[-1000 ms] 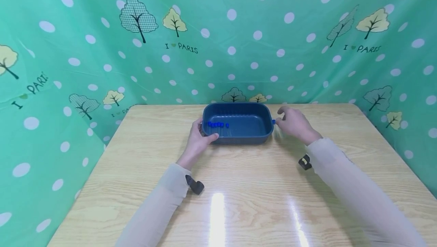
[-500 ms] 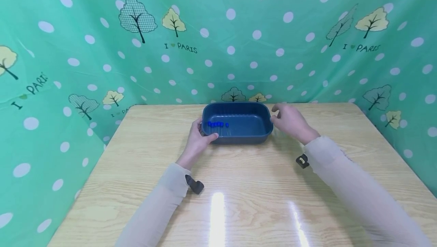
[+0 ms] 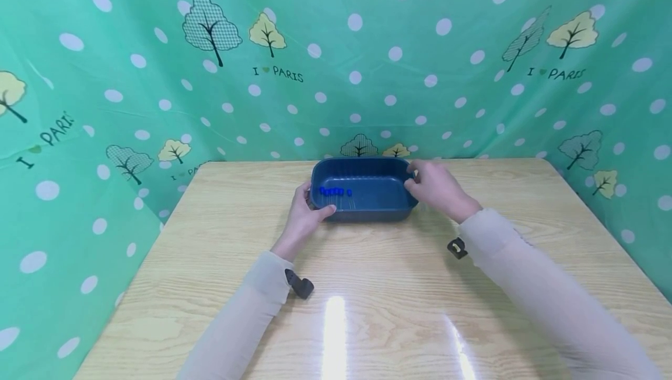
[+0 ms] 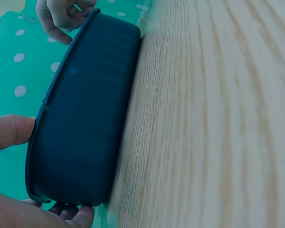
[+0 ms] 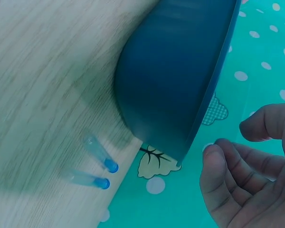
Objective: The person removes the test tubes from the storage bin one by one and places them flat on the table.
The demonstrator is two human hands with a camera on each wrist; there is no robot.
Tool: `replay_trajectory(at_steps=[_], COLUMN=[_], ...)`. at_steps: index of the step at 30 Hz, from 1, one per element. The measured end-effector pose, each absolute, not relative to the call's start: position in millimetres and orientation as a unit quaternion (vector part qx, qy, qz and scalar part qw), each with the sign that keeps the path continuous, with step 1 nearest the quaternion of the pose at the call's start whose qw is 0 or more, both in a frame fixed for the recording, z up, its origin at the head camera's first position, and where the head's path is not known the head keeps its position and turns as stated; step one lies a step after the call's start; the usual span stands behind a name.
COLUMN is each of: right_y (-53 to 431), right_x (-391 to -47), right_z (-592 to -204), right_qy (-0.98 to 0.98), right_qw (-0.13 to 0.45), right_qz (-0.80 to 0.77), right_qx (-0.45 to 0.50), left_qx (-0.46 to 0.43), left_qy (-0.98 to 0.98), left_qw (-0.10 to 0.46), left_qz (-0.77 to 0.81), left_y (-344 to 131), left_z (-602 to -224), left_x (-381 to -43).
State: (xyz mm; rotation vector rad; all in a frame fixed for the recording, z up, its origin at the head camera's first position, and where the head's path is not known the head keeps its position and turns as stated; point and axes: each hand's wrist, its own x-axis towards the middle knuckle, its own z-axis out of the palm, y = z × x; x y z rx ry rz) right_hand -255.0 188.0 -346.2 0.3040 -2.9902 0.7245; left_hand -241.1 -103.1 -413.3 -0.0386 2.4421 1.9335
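Observation:
My left hand (image 3: 307,211) grips the left end of a dark blue plastic basin (image 3: 375,215), its thumb at the front rim and its fingers round the side. Inside the basin, toward the left, several small bright blue caps (image 3: 332,192) sit in a row, with a single cap (image 3: 349,192) just right of them. Over the basin's right rim hangs my right hand (image 3: 436,184), thumb and fingers loosely bent with a gap between them. Nothing shows in that hand. Two clear tubes with blue caps (image 5: 110,165) lie outside the basin in the right wrist view, hidden from the head view.
A wooden table (image 3: 336,263) bears the basin near its back edge. Close behind rises a green dotted curtain (image 3: 362,100), which also runs along both sides. Bright light reflections streak the table's front part.
My right hand has moved left, from beside the basin to over its right rim. A blue cap seen at its fingertips a second ago no longer shows in the head view. The left hand stays put.

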Motion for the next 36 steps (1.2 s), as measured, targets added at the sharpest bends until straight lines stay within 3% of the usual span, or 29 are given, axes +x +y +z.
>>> replay_trajectory(at_steps=[36], right_y=[129], right_x=[-264], right_z=[-349], right_qy=[-0.962], right_qw=[-0.019], right_qz=[0.234], right_qx=[0.137], left_qx=[-0.013], left_qy=[0.790], left_qw=[0.013], left_qz=[0.612], left_y=[-104], left_z=[-415], left_x=[-241])
